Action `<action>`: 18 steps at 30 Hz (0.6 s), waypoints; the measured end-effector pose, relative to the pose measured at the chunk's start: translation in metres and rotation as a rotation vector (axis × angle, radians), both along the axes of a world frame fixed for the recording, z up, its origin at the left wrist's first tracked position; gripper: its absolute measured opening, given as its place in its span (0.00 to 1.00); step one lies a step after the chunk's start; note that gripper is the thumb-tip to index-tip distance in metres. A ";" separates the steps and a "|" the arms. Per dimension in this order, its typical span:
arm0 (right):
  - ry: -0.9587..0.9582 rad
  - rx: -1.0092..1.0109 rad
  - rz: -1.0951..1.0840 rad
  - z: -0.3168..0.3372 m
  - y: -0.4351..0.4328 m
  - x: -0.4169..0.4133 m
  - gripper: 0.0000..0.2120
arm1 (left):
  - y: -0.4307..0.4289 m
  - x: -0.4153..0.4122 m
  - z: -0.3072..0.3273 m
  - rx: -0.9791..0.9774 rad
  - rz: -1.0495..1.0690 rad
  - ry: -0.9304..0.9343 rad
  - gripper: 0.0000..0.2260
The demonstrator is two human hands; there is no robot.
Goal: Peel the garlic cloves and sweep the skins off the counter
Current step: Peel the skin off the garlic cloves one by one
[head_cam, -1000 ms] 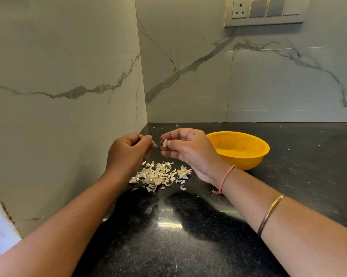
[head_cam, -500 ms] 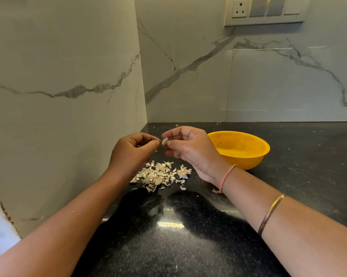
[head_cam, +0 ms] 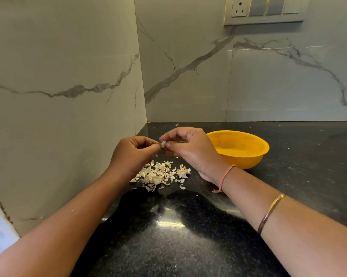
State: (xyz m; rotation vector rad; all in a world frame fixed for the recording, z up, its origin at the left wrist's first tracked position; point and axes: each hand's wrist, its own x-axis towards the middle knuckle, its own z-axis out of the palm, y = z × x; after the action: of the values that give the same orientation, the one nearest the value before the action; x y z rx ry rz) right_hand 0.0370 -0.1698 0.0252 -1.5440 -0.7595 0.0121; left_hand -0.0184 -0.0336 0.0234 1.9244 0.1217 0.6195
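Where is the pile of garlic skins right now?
In the head view, the pile of garlic skins lies on the black counter, left of the yellow bowl and just below the left hand and right hand.

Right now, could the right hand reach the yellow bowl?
Probably yes. The yellow bowl sits right beside the right hand on the counter, with nothing between them and its top open. The hand is busy, though: it pinches a garlic clove together with the left hand.

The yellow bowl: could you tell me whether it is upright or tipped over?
Upright: the yellow bowl rests on its base on the counter, its mouth facing up.
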 end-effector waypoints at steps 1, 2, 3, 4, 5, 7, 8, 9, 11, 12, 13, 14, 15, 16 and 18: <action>-0.008 -0.005 -0.003 0.000 0.000 0.000 0.10 | 0.000 0.000 0.000 -0.001 0.001 0.000 0.05; -0.012 -0.008 -0.005 0.000 0.000 0.000 0.10 | 0.000 0.000 0.000 -0.003 0.002 0.001 0.06; -0.013 -0.008 -0.004 0.000 0.000 0.000 0.10 | 0.000 0.000 0.000 -0.005 0.003 0.000 0.06; -0.012 -0.007 -0.003 0.000 0.000 0.000 0.10 | -0.001 0.000 0.000 -0.008 0.003 0.000 0.06; -0.008 -0.006 0.000 0.000 0.000 0.000 0.10 | -0.001 0.000 0.000 -0.009 0.003 0.001 0.06; 0.009 0.004 0.013 0.000 0.000 -0.001 0.09 | 0.000 0.000 0.000 -0.011 0.000 0.003 0.06; 0.026 0.017 0.026 0.000 0.000 -0.001 0.09 | 0.000 0.000 0.000 -0.012 -0.001 0.002 0.06; 0.050 0.032 0.040 0.001 0.000 -0.001 0.09 | -0.001 0.000 0.000 -0.014 -0.001 0.000 0.06; 0.092 0.057 0.055 0.001 -0.001 -0.001 0.09 | -0.001 0.000 0.000 -0.036 -0.002 -0.002 0.06; 0.099 0.061 0.053 0.002 -0.001 -0.001 0.09 | -0.002 0.000 0.000 -0.059 -0.007 0.001 0.06; 0.097 0.060 0.048 0.002 -0.002 -0.001 0.09 | -0.002 0.000 0.000 -0.089 -0.017 0.011 0.06; 0.089 0.055 0.040 0.003 -0.002 -0.001 0.09 | -0.002 0.000 0.000 -0.129 -0.033 0.026 0.05; 0.074 0.044 0.030 0.003 -0.002 -0.001 0.10 | -0.002 0.000 0.001 -0.176 -0.052 0.044 0.05; 0.053 0.029 0.018 0.003 -0.002 -0.001 0.11 | -0.002 0.000 0.001 -0.223 -0.069 0.066 0.05; 0.010 -0.008 -0.009 0.002 -0.002 0.000 0.11 | -0.002 0.000 0.001 -0.293 -0.091 0.112 0.04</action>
State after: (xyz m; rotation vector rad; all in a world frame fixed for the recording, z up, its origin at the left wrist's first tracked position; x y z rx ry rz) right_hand 0.0372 -0.1713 0.0272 -1.5540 -0.7455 0.0162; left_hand -0.0179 -0.0353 0.0246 1.6699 0.1842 0.4088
